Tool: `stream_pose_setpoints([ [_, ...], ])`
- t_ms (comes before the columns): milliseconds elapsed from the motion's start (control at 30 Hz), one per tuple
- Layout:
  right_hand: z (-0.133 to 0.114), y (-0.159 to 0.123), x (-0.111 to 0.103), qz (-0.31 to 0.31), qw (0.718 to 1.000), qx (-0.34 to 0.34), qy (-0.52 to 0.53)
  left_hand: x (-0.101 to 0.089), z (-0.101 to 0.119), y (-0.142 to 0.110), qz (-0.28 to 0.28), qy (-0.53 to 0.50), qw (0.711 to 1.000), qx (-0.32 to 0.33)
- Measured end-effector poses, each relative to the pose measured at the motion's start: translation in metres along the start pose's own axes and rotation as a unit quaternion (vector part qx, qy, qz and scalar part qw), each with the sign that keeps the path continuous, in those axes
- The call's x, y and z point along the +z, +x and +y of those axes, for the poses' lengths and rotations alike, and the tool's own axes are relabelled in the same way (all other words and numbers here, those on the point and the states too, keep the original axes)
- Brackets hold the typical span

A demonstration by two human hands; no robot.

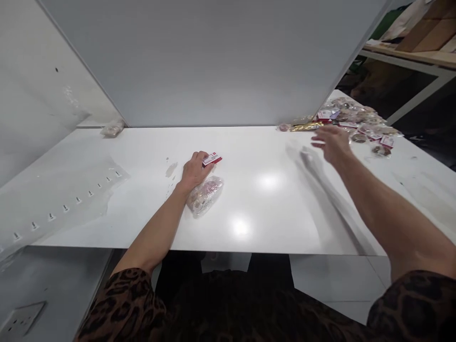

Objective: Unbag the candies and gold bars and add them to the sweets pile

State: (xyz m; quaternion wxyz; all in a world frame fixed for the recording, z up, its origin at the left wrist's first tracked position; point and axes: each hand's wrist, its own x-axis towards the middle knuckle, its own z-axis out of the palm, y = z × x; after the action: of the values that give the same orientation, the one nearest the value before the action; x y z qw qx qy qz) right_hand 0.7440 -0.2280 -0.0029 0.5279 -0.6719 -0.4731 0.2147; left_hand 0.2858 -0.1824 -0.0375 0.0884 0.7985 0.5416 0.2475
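Note:
My left hand [194,170] rests on the white table [263,209], its fingers closed around the red-and-white card top [212,159] of a clear packet filled with small pinkish items [205,194]. My right hand [331,141] hovers over the table at the right, blurred by motion, fingers spread and holding nothing. It is just short of a pile of similar clear packets with red cards [359,124] at the far right.
A gold wrapper [306,126] lies at the pile's left edge. One lone packet [113,128] sits at the back left by the grey partition [213,61]. A clear plastic sheet with small marks [64,202] covers the left part of the table.

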Motion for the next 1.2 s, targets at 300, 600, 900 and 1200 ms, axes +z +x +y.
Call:
stream_pose_setpoints([
  [300, -0.058, -0.142, 0.109, -0.29, 0.941, -0.165, -0.052, 0.0, 0.008, -0.003, -0.011, -0.013, 1.0, 0.008],
  [600, -0.091, -0.173, 0.186, -0.44, 0.78, -0.393, -0.21, 0.008, 0.008, -0.002, 0.0, -0.025, 1.0, 0.0],
  [900, -0.091, -0.198, 0.119, -0.422, 0.864, -0.237, -0.139, 0.008, -0.002, 0.006, 0.022, -0.326, 0.943, -0.054],
  [1200, -0.092, -0.175, 0.179, -0.238, 0.927, 0.115, 0.266, 0.026, 0.022, -0.014, 0.04, -0.379, 0.908, 0.174],
])
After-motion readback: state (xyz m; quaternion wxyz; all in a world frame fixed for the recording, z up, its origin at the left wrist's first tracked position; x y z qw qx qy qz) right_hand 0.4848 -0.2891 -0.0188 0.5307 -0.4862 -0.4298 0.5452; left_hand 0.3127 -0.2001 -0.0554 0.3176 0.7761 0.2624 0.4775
